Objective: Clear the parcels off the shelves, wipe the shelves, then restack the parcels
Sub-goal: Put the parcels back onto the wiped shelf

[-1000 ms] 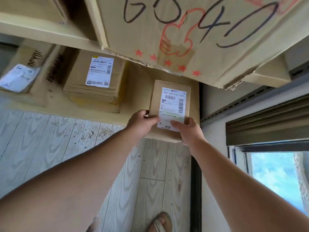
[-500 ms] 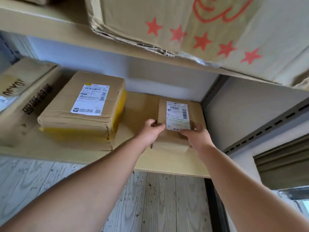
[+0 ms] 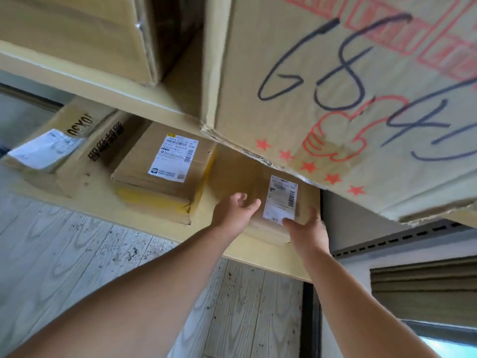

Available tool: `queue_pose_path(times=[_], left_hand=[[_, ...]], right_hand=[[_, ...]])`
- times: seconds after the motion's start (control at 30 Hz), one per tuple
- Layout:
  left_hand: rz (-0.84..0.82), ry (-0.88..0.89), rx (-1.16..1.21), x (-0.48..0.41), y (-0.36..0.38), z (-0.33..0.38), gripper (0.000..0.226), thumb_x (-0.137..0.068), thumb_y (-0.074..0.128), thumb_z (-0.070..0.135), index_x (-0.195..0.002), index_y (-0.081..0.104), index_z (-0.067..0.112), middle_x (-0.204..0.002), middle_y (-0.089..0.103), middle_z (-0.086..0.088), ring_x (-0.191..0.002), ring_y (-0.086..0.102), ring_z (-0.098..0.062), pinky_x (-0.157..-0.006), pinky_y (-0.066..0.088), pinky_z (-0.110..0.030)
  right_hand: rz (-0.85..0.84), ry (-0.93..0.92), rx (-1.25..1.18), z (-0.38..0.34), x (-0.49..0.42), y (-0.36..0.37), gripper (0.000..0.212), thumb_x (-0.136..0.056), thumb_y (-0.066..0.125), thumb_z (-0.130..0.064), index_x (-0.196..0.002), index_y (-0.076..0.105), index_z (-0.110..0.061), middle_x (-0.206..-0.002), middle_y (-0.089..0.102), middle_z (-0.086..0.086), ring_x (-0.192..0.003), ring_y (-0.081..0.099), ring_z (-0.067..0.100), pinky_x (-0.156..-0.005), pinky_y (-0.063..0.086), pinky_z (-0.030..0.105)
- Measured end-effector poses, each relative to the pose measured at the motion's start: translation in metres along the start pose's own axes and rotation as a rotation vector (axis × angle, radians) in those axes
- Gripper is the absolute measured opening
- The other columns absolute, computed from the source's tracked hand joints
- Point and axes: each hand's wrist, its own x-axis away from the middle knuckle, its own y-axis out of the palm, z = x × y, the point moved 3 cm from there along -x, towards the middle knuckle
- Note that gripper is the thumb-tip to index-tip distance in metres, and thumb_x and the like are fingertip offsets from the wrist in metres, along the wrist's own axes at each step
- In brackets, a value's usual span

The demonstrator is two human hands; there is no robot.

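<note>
Brown cardboard small parcel (image 3: pixel 281 202) with white barcoded label at 4 o'clock on pale yellow shelf (image 3: pixel 103 202). At 9 o'clock, brown parcel (image 3: pixel 160 171) edged in yellow tape. Overhead at 1 o'clock, tan carton (image 3: pixel 335 86) marked with red stars, dark blue handwriting.

A small brown parcel (image 3: pixel 277 202) with a white label lies flat on the lower shelf (image 3: pixel 103 202).

A parcel storage spot in a home-like room. Cream shelf boards (image 3: pixel 144 213) carry brown cardboard parcels with white shipping labels (image 3: pixel 165 166), above a pale wood-grain plank floor (image 3: pixel 64 254). A large hand-numbered cardboard box (image 3: pixel 335 86) sits higher.
</note>
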Motion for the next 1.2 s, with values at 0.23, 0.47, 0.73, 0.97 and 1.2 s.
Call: queue_pose_path(times=[0.23, 0.47, 0.73, 0.97, 1.2], left_hand=[[0.114, -0.121, 0.077, 0.081, -0.077, 0.018, 0.041, -0.09, 0.06, 0.027, -0.127, 0.055, 0.01, -0.125, 0.061, -0.007, -0.112, 0.058, -0.024, -0.093, 0.046, -0.033], [0.251, -0.201, 0.102, 0.156, -0.16, 0.02, 0.034, -0.092, 0.057, 0.023, -0.122, 0.058, 0.007, -0.124, 0.062, -0.007, -0.112, 0.058, -0.019, -0.088, 0.042, -0.024], [0.365, -0.29, 0.262, 0.209, -0.221, 0.003, 0.03, -0.091, 0.06, 0.021, -0.118, 0.06, 0.009, -0.118, 0.064, -0.01, -0.105, 0.063, -0.024, -0.097, 0.046, -0.037], [0.431, -0.322, 0.333, 0.227, -0.333, -0.024, 0.027, -0.09, 0.061, 0.019, -0.115, 0.061, 0.009, -0.116, 0.064, -0.011, -0.105, 0.063, -0.026, -0.098, 0.046, -0.04], [0.434, -0.356, 0.344, 0.246, -0.467, -0.059, 0.028, -0.09, 0.061, 0.021, -0.116, 0.061, 0.011, -0.118, 0.064, -0.006, -0.104, 0.063, -0.022, -0.09, 0.047, -0.031]], right_hand=[[-0.114, -0.005, 0.039, -0.064, 0.079, -0.02, 0.06, -0.09, 0.057, -0.029, -0.143, 0.032, -0.016, -0.141, 0.038, 0.012, -0.125, 0.041, 0.032, -0.098, 0.035, 0.038], [-0.352, -0.047, 0.185, -0.114, 0.161, -0.02, 0.056, -0.091, 0.053, -0.029, -0.143, 0.034, -0.017, -0.144, 0.037, 0.011, -0.125, 0.043, 0.03, -0.091, 0.041, 0.035], [-0.496, -0.16, 0.235, -0.17, 0.232, 0.013, 0.054, -0.093, 0.055, -0.032, -0.142, 0.034, -0.021, -0.143, 0.042, 0.006, -0.125, 0.045, 0.025, -0.095, 0.04, 0.034], [-0.56, -0.224, 0.288, -0.245, 0.294, 0.071, 0.048, -0.092, 0.055, -0.034, -0.137, 0.042, -0.022, -0.14, 0.047, 0.004, -0.118, 0.051, 0.023, -0.082, 0.041, 0.026], [-0.617, -0.242, 0.234, -0.335, 0.357, 0.154, 0.04, -0.092, 0.057, -0.031, -0.13, 0.052, -0.02, -0.136, 0.052, 0.001, -0.109, 0.056, 0.019, -0.069, 0.047, 0.024]])
